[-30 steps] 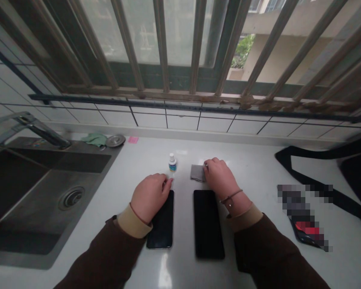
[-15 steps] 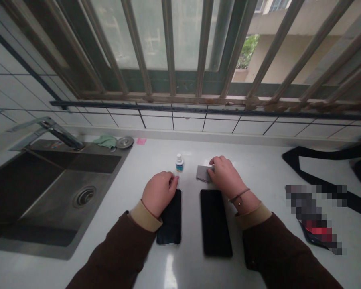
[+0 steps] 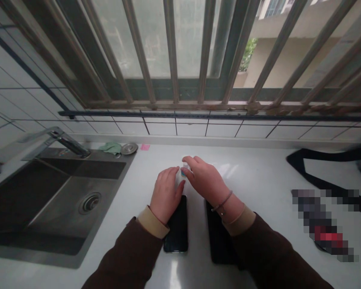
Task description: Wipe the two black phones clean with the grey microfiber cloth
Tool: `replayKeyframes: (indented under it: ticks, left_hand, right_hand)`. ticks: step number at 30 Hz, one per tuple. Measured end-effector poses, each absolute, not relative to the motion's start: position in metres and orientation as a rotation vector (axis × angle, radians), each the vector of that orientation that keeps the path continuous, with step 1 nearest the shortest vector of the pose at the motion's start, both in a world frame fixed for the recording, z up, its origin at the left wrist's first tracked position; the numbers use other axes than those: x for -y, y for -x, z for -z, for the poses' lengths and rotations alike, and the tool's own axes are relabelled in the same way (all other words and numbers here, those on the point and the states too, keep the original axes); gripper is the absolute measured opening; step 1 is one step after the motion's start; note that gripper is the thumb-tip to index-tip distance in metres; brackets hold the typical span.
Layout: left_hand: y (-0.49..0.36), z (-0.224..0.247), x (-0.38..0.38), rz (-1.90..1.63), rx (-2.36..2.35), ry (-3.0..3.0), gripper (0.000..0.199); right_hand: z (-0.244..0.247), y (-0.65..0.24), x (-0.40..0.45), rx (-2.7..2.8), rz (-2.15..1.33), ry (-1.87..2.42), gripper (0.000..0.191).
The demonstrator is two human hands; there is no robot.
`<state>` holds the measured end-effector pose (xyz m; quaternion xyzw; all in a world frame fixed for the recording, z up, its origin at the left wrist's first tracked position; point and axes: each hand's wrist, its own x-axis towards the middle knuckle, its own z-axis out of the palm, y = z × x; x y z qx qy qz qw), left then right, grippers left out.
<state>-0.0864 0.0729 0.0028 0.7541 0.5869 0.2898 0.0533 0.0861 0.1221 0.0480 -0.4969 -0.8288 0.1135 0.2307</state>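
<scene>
A small white bottle (image 3: 183,171) with a blue label stands on the counter, partly hidden by my fingers. My right hand (image 3: 207,179) has its thumb and index finger closed around it from the right. Just left of the bottle, my left hand (image 3: 166,192) has its thumb and fingers apart and holds nothing; whether a fingertip touches the bottle I cannot tell. Below my left wrist lies a black phone (image 3: 178,233). A larger black phone (image 3: 221,243) lies partly under my right forearm. The grey cloth is out of sight, likely behind my right hand.
A steel sink (image 3: 120,188) with a faucet (image 3: 72,143) is on the left. Behind it sit a green cloth (image 3: 110,147), a metal drain cover (image 3: 129,149) and a pink slip (image 3: 145,147). A black strap (image 3: 313,172) and a blurred-out object (image 3: 321,220) lie on the right.
My right hand has moved left from the grey cloth to the bottle and closed on it. My left hand has opened its fingers beside the bottle. The view has shifted slightly.
</scene>
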Motion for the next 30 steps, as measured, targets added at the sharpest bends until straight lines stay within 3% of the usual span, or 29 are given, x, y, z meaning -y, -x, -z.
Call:
replayKeyframes:
  ticks: [5, 13, 19, 25, 27, 30]
  left_hand:
    - [0.085, -0.005, -0.069, -0.968, -1.656, -2.266, 0.037]
    - [0.084, -0.034, -0.051, -0.866, -1.53, -2.119, 0.036]
    - [0.089, -0.037, -0.054, -0.891, -1.432, -1.912, 0.045]
    - [0.092, -0.015, -0.062, -1.062, -1.398, -1.589, 0.043]
    - [0.091, -0.01, -0.064, -1.149, -1.376, -1.553, 0.039]
    - [0.091, -0.007, -0.067, -1.185, -1.399, -1.639, 0.036]
  right_hand:
    - [-0.052, -0.085, -0.111, 2.251, -0.545, 1.179, 0.003]
    - [-0.086, -0.098, -0.095, 2.199, -0.865, 0.926, 0.009]
    - [-0.093, -0.115, -0.102, 2.035, -0.816, 0.826, 0.013]
    - [-0.078, -0.16, -0.144, 2.077, -0.224, 1.549, 0.012]
    - [-0.06, -0.172, -0.159, 2.17, -0.149, 1.855, 0.022]
    - [-0.034, -0.183, -0.173, 2.193, -0.169, 2.007, 0.019]
